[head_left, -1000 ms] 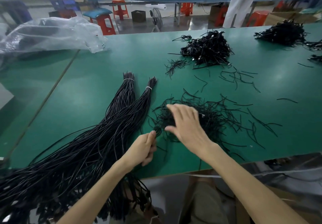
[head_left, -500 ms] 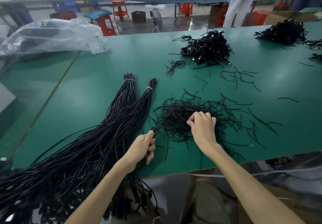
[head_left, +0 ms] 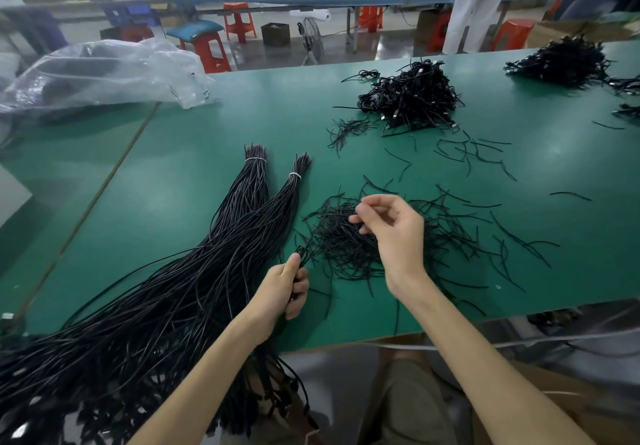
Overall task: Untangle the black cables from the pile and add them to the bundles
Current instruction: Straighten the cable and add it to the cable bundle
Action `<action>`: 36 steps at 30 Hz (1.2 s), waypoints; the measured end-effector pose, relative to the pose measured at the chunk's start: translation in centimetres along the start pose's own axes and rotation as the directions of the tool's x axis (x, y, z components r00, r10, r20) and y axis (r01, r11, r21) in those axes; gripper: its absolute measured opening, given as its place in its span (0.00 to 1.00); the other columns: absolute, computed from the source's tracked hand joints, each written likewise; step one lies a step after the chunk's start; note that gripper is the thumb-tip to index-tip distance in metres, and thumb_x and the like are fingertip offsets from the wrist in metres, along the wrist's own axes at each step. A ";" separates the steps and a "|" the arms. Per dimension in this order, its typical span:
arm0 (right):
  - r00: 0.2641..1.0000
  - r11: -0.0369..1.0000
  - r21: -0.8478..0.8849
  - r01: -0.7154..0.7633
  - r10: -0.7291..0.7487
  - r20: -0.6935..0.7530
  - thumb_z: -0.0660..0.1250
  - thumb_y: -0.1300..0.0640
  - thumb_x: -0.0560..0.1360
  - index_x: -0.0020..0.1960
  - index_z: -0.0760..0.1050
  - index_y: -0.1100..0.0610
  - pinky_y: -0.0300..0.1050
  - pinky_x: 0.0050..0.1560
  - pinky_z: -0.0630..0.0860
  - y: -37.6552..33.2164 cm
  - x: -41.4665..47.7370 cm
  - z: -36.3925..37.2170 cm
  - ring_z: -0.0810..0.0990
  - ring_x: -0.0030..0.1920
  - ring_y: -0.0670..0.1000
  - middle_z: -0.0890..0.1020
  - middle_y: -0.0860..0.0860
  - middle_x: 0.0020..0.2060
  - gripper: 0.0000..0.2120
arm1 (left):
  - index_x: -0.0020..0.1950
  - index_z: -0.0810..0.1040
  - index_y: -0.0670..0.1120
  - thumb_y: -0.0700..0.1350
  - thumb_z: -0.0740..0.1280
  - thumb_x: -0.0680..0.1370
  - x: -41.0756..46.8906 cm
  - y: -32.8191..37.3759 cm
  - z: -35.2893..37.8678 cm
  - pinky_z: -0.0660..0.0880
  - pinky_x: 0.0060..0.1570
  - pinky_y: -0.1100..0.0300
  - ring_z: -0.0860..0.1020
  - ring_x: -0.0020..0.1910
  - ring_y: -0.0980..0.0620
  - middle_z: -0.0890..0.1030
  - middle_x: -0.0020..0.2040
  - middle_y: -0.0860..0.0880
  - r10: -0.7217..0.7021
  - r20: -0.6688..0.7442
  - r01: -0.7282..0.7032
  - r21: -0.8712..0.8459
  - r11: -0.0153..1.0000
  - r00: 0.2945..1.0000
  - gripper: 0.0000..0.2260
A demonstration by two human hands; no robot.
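A tangled pile of thin black cables (head_left: 343, 240) lies on the green table (head_left: 194, 181) near its front edge. My right hand (head_left: 391, 226) hovers over the pile, and its thumb and fingertips pinch a thin black strand lifted from it. My left hand (head_left: 284, 288) sits at the pile's left edge and grips a small bunch of black cable ends. Two long black cable bundles (head_left: 249, 216), each tied with a white band near the tip, lie to the left and trail off the table's front edge.
Loose black strands (head_left: 478, 157) are scattered across the table's right half. A bigger heap of black cables (head_left: 412, 98) sits farther back, another heap (head_left: 561, 63) at the far right. A crumpled clear plastic bag (head_left: 104, 73) lies at the back left. Stools and a person stand beyond.
My right hand went from flat on the pile to digging into it, then rose with a strand pinched in its fingertips. My left hand kept its grip and barely moved.
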State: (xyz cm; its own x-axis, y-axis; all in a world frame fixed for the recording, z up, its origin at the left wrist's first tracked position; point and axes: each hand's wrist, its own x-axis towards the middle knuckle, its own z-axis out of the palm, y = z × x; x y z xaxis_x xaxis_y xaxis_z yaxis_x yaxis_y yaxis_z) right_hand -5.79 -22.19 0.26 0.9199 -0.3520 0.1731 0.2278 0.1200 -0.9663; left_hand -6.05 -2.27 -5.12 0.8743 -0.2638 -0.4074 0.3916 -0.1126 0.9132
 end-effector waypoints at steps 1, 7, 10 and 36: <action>0.999 0.996 0.077 -0.038 0.036 0.024 0.73 0.67 0.76 0.50 0.81 0.60 0.40 0.43 0.81 0.0 -0.6 0.6 0.87 0.44 0.55 0.86 0.53 0.41 0.05 | 0.40 0.65 0.48 0.57 0.53 0.87 -0.2 0.1 0.3 0.61 0.23 0.61 0.60 0.21 0.52 0.64 0.30 0.52 -0.006 0.016 0.007 -0.040 0.999 1.000 0.20; 0.990 0.985 0.119 -0.124 0.113 0.088 0.75 0.69 0.74 0.48 0.81 0.63 0.43 0.45 0.82 2.6 -3.5 2.9 0.87 0.45 0.59 0.86 0.56 0.40 0.05 | 0.39 0.65 0.49 0.59 0.54 0.87 -0.9 0.9 1.9 0.56 0.22 0.64 0.58 0.20 0.54 0.65 0.30 0.52 0.020 0.062 -0.010 -0.160 0.987 0.998 0.21; 0.990 0.992 0.037 -0.122 0.119 0.071 0.76 0.68 0.74 0.48 0.82 0.61 0.46 0.47 0.83 3.7 -4.2 2.9 0.86 0.43 0.59 0.86 0.55 0.40 0.06 | 0.39 0.66 0.48 0.59 0.53 0.86 -1.2 1.0 1.9 0.56 0.22 0.64 0.59 0.20 0.54 0.65 0.30 0.51 0.069 0.039 -0.064 -0.106 0.992 0.997 0.21; 0.734 0.949 -0.302 -0.093 0.270 0.623 0.81 0.50 0.70 0.66 0.78 0.38 0.55 0.73 0.69 2.1 -3.9 -1.0 0.70 0.72 0.41 0.69 0.34 0.73 0.27 | 0.35 0.67 0.50 0.63 0.55 0.85 -2.5 1.6 0.5 0.57 0.20 0.65 0.58 0.19 0.52 0.59 0.28 0.50 0.063 0.350 -0.159 0.253 0.954 0.935 0.24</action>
State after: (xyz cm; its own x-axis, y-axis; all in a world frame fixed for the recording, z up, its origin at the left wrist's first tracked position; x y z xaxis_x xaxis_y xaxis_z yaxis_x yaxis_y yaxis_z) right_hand -9.20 -21.46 -2.63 0.9358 0.3522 -0.0154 0.0342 -0.1340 -0.9904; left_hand -7.77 -2.27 -2.63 0.7414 -0.5890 -0.3216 0.1618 -0.3081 0.9375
